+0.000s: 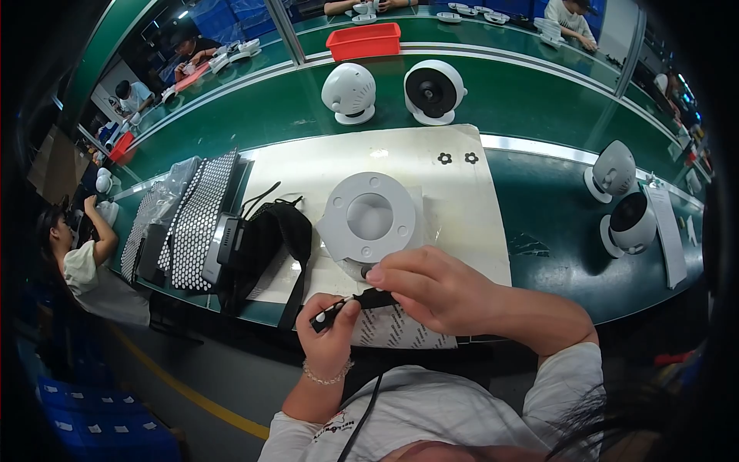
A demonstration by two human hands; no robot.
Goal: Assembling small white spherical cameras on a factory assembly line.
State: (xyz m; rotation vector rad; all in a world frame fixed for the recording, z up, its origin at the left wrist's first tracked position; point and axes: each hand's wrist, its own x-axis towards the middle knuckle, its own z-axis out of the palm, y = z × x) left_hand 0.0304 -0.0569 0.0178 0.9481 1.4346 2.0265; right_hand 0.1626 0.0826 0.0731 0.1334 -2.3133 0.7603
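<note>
Fairly bright, even light falls on the flat cream-white work board point(462, 208), and the round white plastic base point(334, 217) on it carries only soft shading. Light glints along the narrow silvery metal strip point(539, 146). The dark grey floor point(215, 369) is dim. Straight edges bow strongly toward the rim, black vignetting swallows the corners, and the loose dark strands of hair point(589, 420) at lower right look blurred.

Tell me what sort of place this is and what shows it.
Probably a factory assembly workshop: long green workbenches, several similar round white devices standing on them, and other people seated at benches with white parts.
</note>
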